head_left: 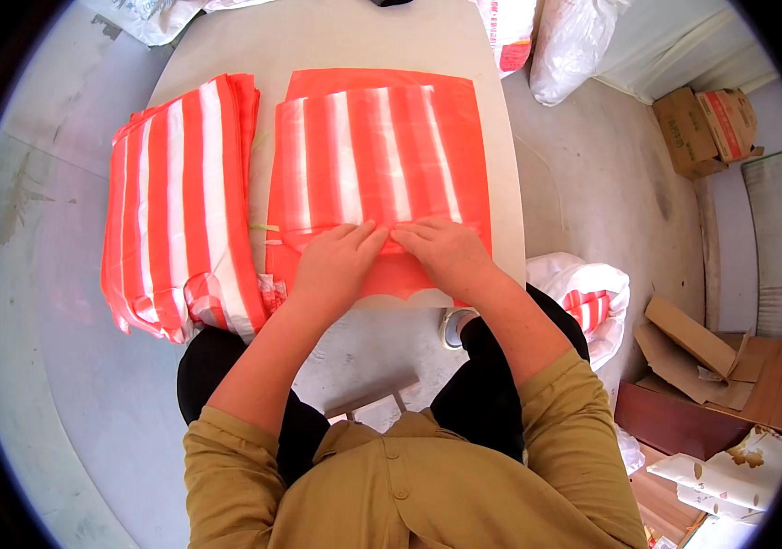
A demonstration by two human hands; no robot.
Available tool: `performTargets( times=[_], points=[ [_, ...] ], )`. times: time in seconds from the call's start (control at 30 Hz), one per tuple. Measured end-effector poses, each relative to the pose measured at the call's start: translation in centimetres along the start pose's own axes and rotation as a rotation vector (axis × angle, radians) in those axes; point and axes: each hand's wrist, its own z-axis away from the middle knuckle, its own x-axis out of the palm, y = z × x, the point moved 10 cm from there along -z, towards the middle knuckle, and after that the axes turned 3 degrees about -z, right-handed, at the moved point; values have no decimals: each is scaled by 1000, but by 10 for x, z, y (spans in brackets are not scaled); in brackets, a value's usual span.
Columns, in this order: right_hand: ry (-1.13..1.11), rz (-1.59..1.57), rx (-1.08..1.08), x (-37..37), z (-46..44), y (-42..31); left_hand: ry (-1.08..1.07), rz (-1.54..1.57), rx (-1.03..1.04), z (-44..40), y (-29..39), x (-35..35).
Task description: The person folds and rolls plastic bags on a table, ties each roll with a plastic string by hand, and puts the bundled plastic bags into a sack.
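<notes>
A red-and-white striped plastic bag (pixel 368 151) lies spread on the table in front of me, with plain red film showing around its edges. My left hand (pixel 340 261) rests on its near part, fingers stretched out and lying on the film. Beside it, my right hand (pixel 446 256) lies the same way, its fingertips close to those of the left. The film is creased under both hands, and their undersides are hidden. Left of the bag sits a thick stack of similar striped bags (pixel 176 206), crumpled at its near end.
The pale table (pixel 226 41) has a curved right edge. A white sack (pixel 606 325) with striped bags inside stands on the floor at right. Farther right are an opened cardboard box (pixel 711 366) and smaller cartons (pixel 688 133). Filled plastic sacks (pixel 574 46) stand behind.
</notes>
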Motion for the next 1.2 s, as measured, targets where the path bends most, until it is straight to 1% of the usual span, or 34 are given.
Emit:
performTargets(
  times=[0.13, 0.27, 0.47, 0.53, 0.57, 0.63, 0.67, 0.73, 0.77, 0.83, 0.87, 0.93, 0.97, 1.07, 1.13, 1.2],
  points=[
    [-69, -12, 47, -1, 7, -3, -30, 71, 29, 7, 4, -1],
    [-139, -47, 85, -10, 18, -5, -73, 222, -15, 14, 6, -11],
    [-412, -106, 216, -8, 34, 6, -112, 297, 39, 35, -4, -11],
    [-460, -151, 191, -5, 37, 7, -107, 318, 68, 39, -5, -10],
    [-483, -172, 178, -3, 38, 8, -108, 338, 48, 39, -6, -10],
    [-518, -230, 234, -2, 36, 15, -110, 378, 10, 37, -7, -10],
    [-533, -258, 263, -2, 35, 19, -128, 450, -50, 36, -11, -10],
    [-448, -288, 290, -7, 28, 30, -166, 594, -169, 32, -19, -7],
    [-405, -304, 304, -10, 25, 36, -171, 607, -221, 31, -24, -5],
    [-468, -298, 356, -5, 15, 43, -179, 631, -327, 33, -34, 1],
    [-499, -295, 384, -2, 10, 47, -178, 632, -340, 34, -38, 4],
    [-495, -312, 396, 3, 4, 56, -174, 633, -362, 33, -44, 10],
    [-494, -319, 399, 4, 0, 58, -188, 610, -410, 33, -48, 12],
    [-484, -276, 498, 0, -10, 65, -227, 568, -543, 35, -57, 14],
    [-328, -223, 486, -7, -10, 71, -251, 577, -608, 35, -60, 16],
    [-217, -190, 478, -14, -9, 73, -232, 542, -589, 31, -60, 12]
  ],
)
